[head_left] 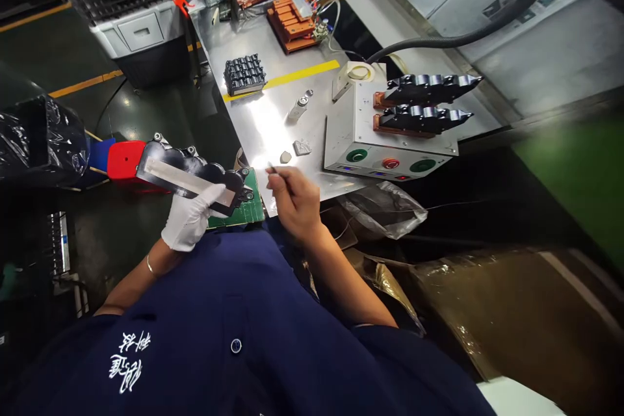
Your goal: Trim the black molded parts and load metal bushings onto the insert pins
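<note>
My left hand [190, 218], in a white glove, grips a long black part [195, 174] with a pale strip along its face and round lugs at its ends. The part is held tilted above a green board [251, 203] at the table corner. Bare and pinched, my right hand [295, 198] holds a thin dark object [272, 169] too small to identify. Just beyond its fingertips lie a small grey piece [285, 156] and a crumpled grey pad [302, 147] on the metal table [234, 118]. A small bottle [299, 106] lies farther back.
On the right stands a white control box [370, 127] with buttons and two black parts [426, 118] on top. A black ribbed block [244, 74] and an orange fixture [292, 23] sit toward the back. A red stool [125, 159] is at the left; a dark hose [439, 43] arches behind the box.
</note>
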Motion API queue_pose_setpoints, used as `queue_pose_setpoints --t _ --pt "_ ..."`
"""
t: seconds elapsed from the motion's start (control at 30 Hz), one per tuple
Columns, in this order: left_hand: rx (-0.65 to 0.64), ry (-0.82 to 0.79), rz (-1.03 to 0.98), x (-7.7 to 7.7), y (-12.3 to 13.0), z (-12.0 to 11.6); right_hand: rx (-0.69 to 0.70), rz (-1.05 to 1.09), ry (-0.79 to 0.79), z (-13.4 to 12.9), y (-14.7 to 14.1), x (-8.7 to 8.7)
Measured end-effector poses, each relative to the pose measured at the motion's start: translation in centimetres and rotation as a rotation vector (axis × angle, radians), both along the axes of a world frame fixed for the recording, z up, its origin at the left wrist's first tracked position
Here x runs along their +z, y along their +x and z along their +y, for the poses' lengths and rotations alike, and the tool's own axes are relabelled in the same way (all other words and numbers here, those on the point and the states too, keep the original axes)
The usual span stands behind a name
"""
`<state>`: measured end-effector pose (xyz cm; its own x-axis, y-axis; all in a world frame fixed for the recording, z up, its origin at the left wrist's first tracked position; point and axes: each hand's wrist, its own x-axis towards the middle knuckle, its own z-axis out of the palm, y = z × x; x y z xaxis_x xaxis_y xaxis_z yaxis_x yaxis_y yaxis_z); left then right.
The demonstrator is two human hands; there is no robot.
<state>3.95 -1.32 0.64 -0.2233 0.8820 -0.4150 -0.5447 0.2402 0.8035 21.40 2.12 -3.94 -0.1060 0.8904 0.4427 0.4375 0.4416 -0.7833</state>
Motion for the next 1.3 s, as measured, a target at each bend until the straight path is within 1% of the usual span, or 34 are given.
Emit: queue_pose_setpoints --t 0.07,0.1,0.2,0.3,0.5,0.7,0.8,0.87,0.9,1.0,1.03,1.07,1.1,1.2,1.23,1.3 --pt "-0.018 -0.047 0.04 0.1 -0.1 0.0 0.176 -0.091 -0.001 -0.2 0.2 0.6" --pt "-0.029 -0.058 0.053 0.0 -0.1 0.0 0.212 -0.134 0.006 -0.3 0.3 0.8" --pt "-0.033 -0.041 0.078 -0.3 -0.2 -0.2 0.2 -0.247 0.019 -0.5 0.0 1.2" --pt "-0.019 -0.022 0.096 -0.6 -0.1 -0.3 0.182 -0.306 0.015 -0.5 -0.2 1.2" --pt "-0.022 -0.064 0.097 -0.5 0.1 -0.5 0.17 -0.268 0.009 -0.4 -0.1 1.2" --pt "-0.001 -0.061 0.108 -0.5 0.1 -0.4 0.154 -0.313 0.022 -0.5 -0.4 1.2" --pt "-0.01 -0.06 0.128 -0.8 -0.1 -0.6 0.201 -0.313 -0.004 -0.2 -0.3 1.2" --pt "-0.03 -0.077 0.166 -1.0 -0.2 -0.6 0.308 -0.328 -0.033 0.3 0.4 1.5" --pt "-0.054 -0.085 0.175 -0.9 -0.2 -0.6 0.407 -0.34 -0.047 0.6 0.9 1.8" --pt "-0.139 -0.101 0.118 -0.7 -0.3 -0.3 0.823 -0.394 -0.09 1.4 2.7 3.0" --pt "-0.171 -0.114 0.09 -0.6 -0.4 0.0 0.92 -0.418 -0.094 1.6 3.2 3.4" --pt "-0.212 -0.136 0.06 -0.5 -0.5 0.2 0.951 -0.451 -0.083 1.7 3.6 3.8" --pt "-0.259 -0.163 0.03 -0.5 -0.6 0.4 0.913 -0.494 -0.052 1.7 3.9 4.1" --pt "-0.405 -0.236 -0.066 -0.5 -0.9 0.9 0.644 -0.63 0.118 1.6 3.9 4.4" --pt "-0.432 -0.251 -0.102 -0.5 -0.9 1.0 0.588 -0.664 0.173 1.6 3.7 4.3" --pt "-0.44 -0.271 -0.158 -0.7 -0.8 1.1 0.55 -0.699 0.246 1.5 3.3 3.9"
